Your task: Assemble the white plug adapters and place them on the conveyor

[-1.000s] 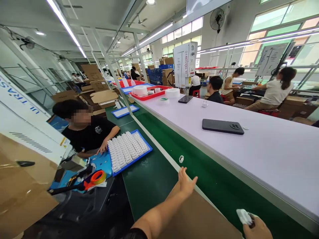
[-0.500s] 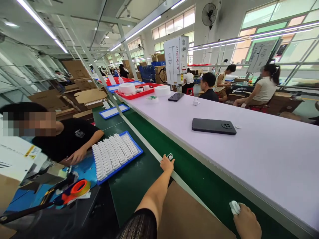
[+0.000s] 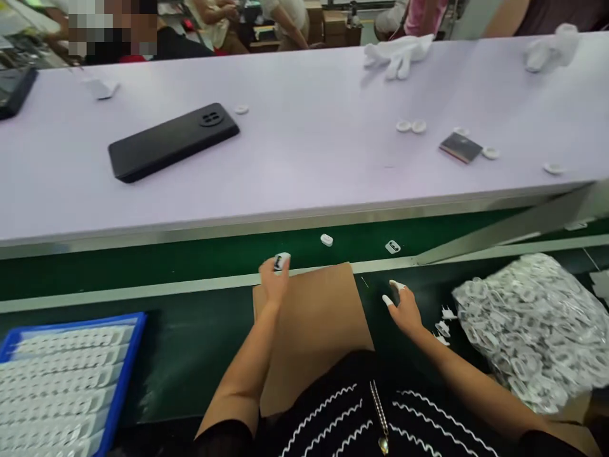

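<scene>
At the belt's (image 3: 223,257) near edge, the left hand (image 3: 274,284) pinched a white casing (image 3: 283,259), presumably for control; the right hand (image 3: 406,311), fingers spread, appeared empty.

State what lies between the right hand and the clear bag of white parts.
In the head view, small white pieces lie between the right hand and the bag.

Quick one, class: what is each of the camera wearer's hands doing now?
Left hand: closed, pinching a small white plastic housing.
Right hand: open, holding nothing visible, wearing white finger cots.
</scene>
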`<state>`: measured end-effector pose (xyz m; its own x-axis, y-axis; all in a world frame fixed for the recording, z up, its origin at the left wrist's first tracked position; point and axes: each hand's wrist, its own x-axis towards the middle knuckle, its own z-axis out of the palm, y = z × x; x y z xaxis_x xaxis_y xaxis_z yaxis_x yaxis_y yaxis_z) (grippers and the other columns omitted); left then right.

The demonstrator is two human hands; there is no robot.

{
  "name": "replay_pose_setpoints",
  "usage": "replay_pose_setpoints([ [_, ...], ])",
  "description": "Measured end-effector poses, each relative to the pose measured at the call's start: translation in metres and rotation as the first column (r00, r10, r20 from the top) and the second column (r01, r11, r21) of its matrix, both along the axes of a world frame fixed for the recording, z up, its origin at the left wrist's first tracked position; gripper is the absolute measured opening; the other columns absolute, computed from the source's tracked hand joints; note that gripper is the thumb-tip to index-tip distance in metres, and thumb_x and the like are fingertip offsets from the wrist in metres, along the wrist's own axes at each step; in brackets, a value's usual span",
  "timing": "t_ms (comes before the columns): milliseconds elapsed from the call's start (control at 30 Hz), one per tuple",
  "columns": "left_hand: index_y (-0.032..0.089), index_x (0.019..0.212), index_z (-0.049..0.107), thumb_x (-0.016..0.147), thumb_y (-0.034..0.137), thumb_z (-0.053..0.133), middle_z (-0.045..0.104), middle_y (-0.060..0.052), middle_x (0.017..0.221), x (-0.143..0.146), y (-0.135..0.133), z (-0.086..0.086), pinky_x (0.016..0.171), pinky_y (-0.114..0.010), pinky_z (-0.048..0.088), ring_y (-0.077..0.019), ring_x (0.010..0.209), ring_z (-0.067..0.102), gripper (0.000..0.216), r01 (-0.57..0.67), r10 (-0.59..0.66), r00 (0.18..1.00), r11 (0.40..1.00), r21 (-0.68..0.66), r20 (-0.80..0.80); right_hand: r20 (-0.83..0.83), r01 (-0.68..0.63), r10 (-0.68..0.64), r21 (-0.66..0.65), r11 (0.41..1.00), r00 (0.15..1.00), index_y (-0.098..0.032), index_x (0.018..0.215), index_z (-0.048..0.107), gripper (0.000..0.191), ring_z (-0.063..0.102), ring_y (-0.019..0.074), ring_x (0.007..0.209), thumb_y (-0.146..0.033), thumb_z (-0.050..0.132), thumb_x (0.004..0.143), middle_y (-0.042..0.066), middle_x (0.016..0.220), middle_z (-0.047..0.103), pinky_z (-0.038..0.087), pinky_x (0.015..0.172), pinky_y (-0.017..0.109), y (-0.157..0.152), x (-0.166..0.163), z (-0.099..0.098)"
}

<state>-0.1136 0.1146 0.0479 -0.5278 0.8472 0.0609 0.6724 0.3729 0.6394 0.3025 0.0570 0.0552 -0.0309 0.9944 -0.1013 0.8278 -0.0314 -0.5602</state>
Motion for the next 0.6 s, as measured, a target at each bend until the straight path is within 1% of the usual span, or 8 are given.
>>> replay_pose_setpoints([
  [67,0.019,0.114,0.068,0.096,0.043,0.061,0.067,-0.014,0.123,0.07,-0.014,-0.004,0.105,-0.04,0.047,-0.0273,0.118,0.058,0.031,0.193,-0.194,0.98,0.981,0.027,0.04,-0.001,0.022,-0.022,0.0,1.0,1.0,-0.013,0.133,0.055,0.047,0.053,0.0349,0.122,-0.039,0.049,0.094,0.018,0.124,0.061,0.044,0.109,0.052,-0.034,0.018,-0.005],
  [167,0.025,0.11,0.076,0.093,0.046,0.067,0.068,-0.01,0.129,0.162,-0.015,-0.009,0.11,-0.039,0.046,-0.0268,0.123,0.059,0.028,0.442,-0.446,0.89,0.895,0.062,0.089,-0.006,0.004,-0.004,0.028,1.0,1.0,-0.012,0.133,0.056,0.044,0.055,0.0338,0.12,-0.036,0.047,0.096,0.018,0.124,0.062,0.045,0.109,0.051,-0.07,0.033,-0.007],
  [200,0.026,0.109,0.077,0.091,0.047,0.07,0.065,-0.009,0.137,0.187,-0.009,-0.01,0.113,-0.039,0.044,-0.0275,0.13,0.055,0.028,0.514,-0.518,0.849,0.856,0.064,0.103,-0.004,0.004,-0.003,0.035,0.999,1.0,-0.013,0.133,0.056,0.043,0.055,0.0335,0.12,-0.036,0.047,0.097,0.018,0.124,0.062,0.045,0.109,0.05,-0.079,0.037,-0.005],
  [267,0.025,0.109,0.079,0.089,0.048,0.074,0.048,-0.008,0.159,0.229,0.008,-0.014,0.121,-0.043,0.036,-0.032,0.146,0.04,0.031,0.624,-0.62,0.771,0.781,0.023,0.147,0.003,0.032,-0.032,0.046,0.998,0.999,-0.014,0.133,0.056,0.042,0.054,0.0337,0.122,-0.035,0.048,0.096,0.018,0.125,0.061,0.045,0.11,0.051,-0.097,0.042,-0.002],
  [333,0.022,0.112,0.079,0.087,0.049,0.075,0.023,-0.006,0.172,0.262,0.028,-0.02,0.126,-0.048,0.026,-0.0382,0.157,0.017,0.037,0.663,-0.641,0.739,0.746,-0.06,0.206,0.024,0.107,-0.108,0.054,0.993,0.994,-0.015,0.132,0.057,0.043,0.053,0.035,0.124,-0.035,0.05,0.095,0.018,0.125,0.06,0.045,0.11,0.052,-0.117,0.05,0.002],
  [400,0.022,0.114,0.078,0.084,0.05,0.078,0.008,-0.005,0.175,0.291,0.047,-0.026,0.128,-0.05,0.019,-0.0418,0.159,0.004,0.041,0.627,-0.589,0.772,0.766,-0.139,0.236,0.057,0.203,-0.206,0.054,0.978,0.977,-0.014,0.132,0.057,0.044,0.052,0.0366,0.124,-0.035,0.049,0.094,0.019,0.125,0.06,0.045,0.109,0.054,-0.141,0.06,0.003],
  [467,0.021,0.114,0.077,0.083,0.049,0.078,0.005,-0.006,0.175,0.313,0.062,-0.031,0.128,-0.051,0.016,-0.0439,0.159,0.002,0.042,0.581,-0.541,0.809,0.795,-0.172,0.229,0.09,0.296,-0.299,0.045,0.954,0.95,-0.015,0.132,0.058,0.045,0.053,0.0373,0.122,-0.036,0.048,0.094,0.018,0.125,0.06,0.045,0.109,0.054,-0.169,0.07,0.002],
  [600,0.014,0.113,0.074,0.091,0.043,0.066,0.015,-0.017,0.169,0.333,0.08,-0.035,0.127,-0.053,0.019,-0.0447,0.154,0.016,0.037,0.537,-0.507,0.838,0.831,-0.142,0.202,0.104,0.439,-0.441,0.039,0.897,0.892,-0.018,0.131,0.06,0.045,0.054,0.0358,0.125,-0.038,0.045,0.094,0.015,0.128,0.059,0.045,0.111,0.051,-0.222,0.086,-0.009],
])
